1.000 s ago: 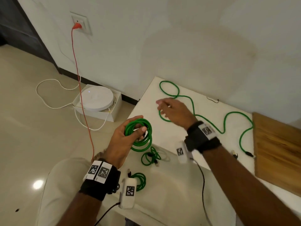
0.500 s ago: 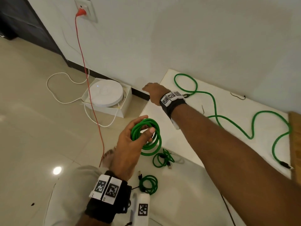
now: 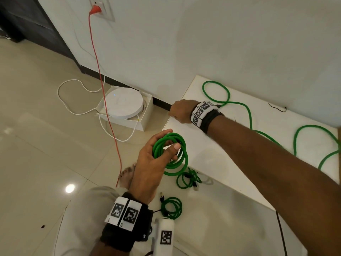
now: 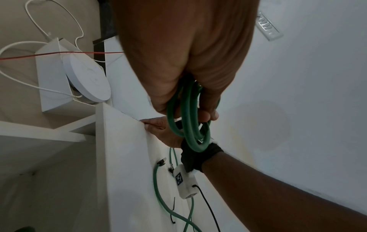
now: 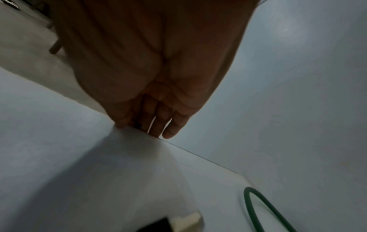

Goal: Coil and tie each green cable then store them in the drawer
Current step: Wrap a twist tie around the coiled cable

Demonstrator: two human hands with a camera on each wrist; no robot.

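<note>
Coil of green cable (image 3: pixel 171 154) is sitting in the left hand (image 3: pixel 153 163), thumb clamped over the loops, held up in the air just off the near-left corner of the white surface (image 3: pixel 217 159). Right hand (image 3: pixel 181 111) is reached out past it to the far-left edge of that surface, fingers (image 5: pixel 158 124) hooked down over the lip with the thumb on top. Looks to me like it's feeling for the drawer front to pull it open, but no drawer is actually visible from any angle, so that's a guess.

So the key bit: the bundle is nearer the body and below the right arm, the edge being grabbed is ahead and slightly right of it. If a drawer slides out on that side, the left hand only has a short trip forward. Loops hang roughly upright, so they'd want tipping flat to drop in.

Other stuff: two small finished bundles (image 3: pixel 188 180) (image 3: pixel 171 207) lie on the surface close to the left wrist, and one long loose cable (image 3: pixel 249 115) still snakes across the far part by the wall. On the floor beside the surface there's a white box (image 3: pixel 145 115) with a round white gadget (image 3: pixel 123 104) in it, plus a red cord (image 3: pixel 107 111) hanging from the wall socket. That box sits near the edge being gripped, so a drawer opening that way might bump it.
</note>
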